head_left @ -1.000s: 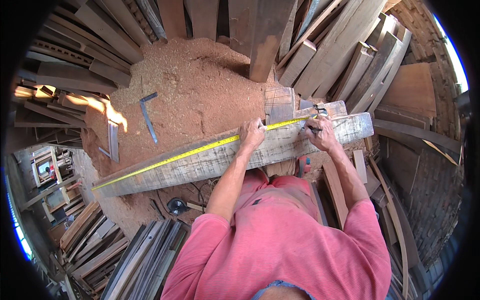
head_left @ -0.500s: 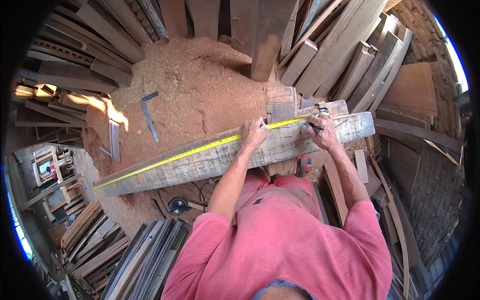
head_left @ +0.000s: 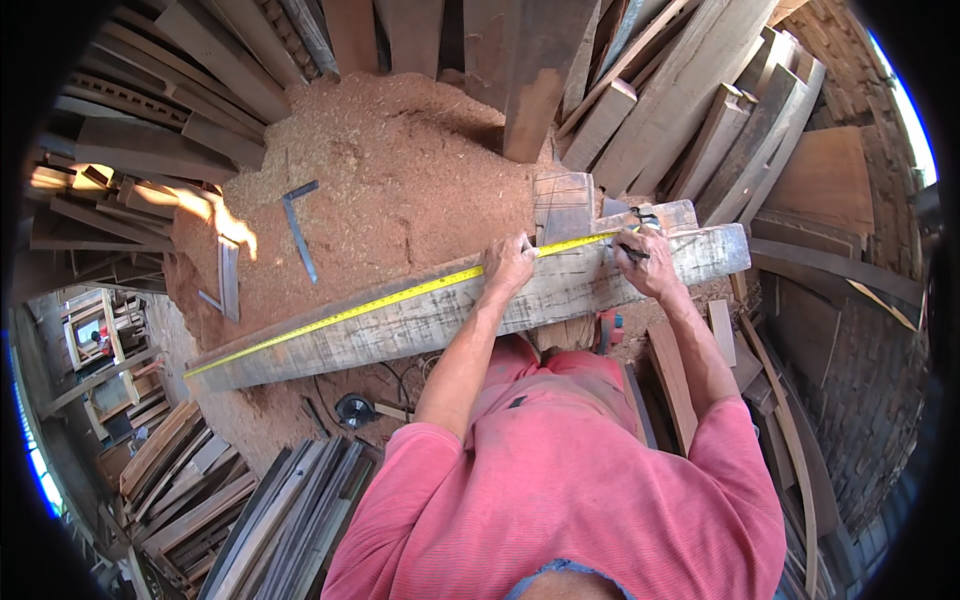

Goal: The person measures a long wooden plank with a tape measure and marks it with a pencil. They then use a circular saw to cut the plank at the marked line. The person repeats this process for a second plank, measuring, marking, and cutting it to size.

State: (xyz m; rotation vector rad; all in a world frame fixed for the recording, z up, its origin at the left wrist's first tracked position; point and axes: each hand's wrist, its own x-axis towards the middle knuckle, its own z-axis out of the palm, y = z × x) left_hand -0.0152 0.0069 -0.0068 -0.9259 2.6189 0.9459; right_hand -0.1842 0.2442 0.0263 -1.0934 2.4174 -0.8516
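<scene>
A long, thick wooden beam [head_left: 420,325] with a weathered, dark-streaked face lies across in front of me. Along its upper edge runs the yellow blade of a tape measure [head_left: 380,301], stretched from the beam's far left end to near my right hand. My left hand [head_left: 508,266] is closed on the blade at mid-length, fingers pressed at the beam's edge. In my right hand [head_left: 652,265] is a dark pen [head_left: 632,252], its tip close to the beam's top edge. The tape's case seems to be just beyond that hand, partly hidden.
Sawdust [head_left: 400,170] is heaped behind the beam, with a metal square [head_left: 298,235] lying on it. Short wooden blocks [head_left: 563,205] touch the beam's far side. Planks [head_left: 660,100] lean all around. Near my legs are a red tool [head_left: 609,330] and a round dark tool [head_left: 355,410].
</scene>
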